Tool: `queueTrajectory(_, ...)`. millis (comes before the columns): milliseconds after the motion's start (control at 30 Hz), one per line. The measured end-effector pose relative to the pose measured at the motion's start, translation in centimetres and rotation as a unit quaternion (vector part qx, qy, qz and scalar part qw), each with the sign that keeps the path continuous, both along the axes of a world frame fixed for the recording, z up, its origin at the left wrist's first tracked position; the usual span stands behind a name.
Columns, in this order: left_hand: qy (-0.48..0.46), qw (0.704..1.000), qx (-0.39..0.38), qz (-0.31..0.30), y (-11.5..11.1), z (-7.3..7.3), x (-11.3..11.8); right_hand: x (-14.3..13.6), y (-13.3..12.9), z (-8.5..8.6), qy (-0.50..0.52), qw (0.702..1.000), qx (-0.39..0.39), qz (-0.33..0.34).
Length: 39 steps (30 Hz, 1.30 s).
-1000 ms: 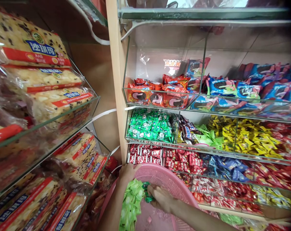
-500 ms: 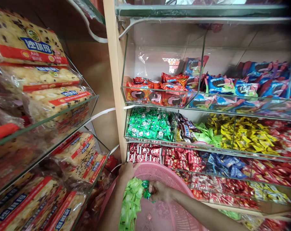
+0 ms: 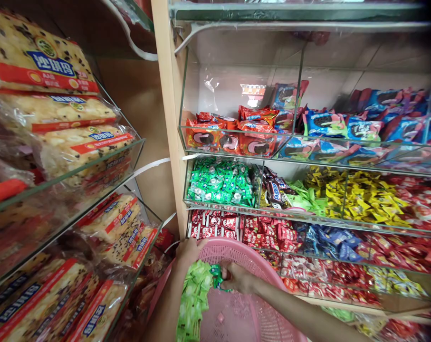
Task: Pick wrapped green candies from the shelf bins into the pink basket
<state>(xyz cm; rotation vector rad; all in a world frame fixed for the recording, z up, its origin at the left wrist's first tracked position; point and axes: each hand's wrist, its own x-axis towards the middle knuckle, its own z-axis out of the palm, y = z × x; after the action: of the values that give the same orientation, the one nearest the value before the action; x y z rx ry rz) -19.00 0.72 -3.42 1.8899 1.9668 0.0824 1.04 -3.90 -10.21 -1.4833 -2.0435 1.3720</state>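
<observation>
"Glass shelves (image 3: 301, 14) packed with sweets face a shopper's-eye camera, stacks of wrapped cakes (image 3: 53, 71) rising at left. What stands below?"

"Pink basket (image 3: 236, 248), mesh-walled, its far rim just before the lower shelves. Light-green packets (image 3: 196, 294) lie heaped along its left side, partly behind a forearm."

"And the hands?"

"Left hand (image 3: 187, 251) at the basket's far-left rim, thumb side showing; fingers mostly hidden, so how tightly it grips cannot be told. Right hand (image 3: 238, 278) over the basket's interior, fingers half curled against dark-green sweets (image 3: 215, 275); a firm hold cannot be confirmed."

"Where are those sweets?"

"Inside the basket, beside the heap's right edge."
</observation>
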Motion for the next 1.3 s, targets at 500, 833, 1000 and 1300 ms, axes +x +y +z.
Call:
queueTrajectory(500, -0.008, 1.000, 0.000, 0.003, 0.2, -0.4, -0.1, -0.4, -1.1, 2.8, -0.229, 0.944, 0.193, 0.136)
queueTrajectory(833, -0.003, 1.000, -0.009, 0.006, 0.1, -0.2, -0.1, -1.1, -1.9, 5.3, -0.358, 0.890, 0.225, 0.170)
queueTrajectory(1000, -0.001, 1.000, -0.009, 0.001, -0.1, 0.2, 0.0, -1.5, -2.2, 3.4, -0.359, 0.869, 0.264, 0.216)
queueTrajectory(1300, 0.004, 1.000, -0.011, 0.001, 0.1, -0.1, 0.0, -0.4, -1.6, 4.0, -0.338, 0.886, 0.271, 0.167)
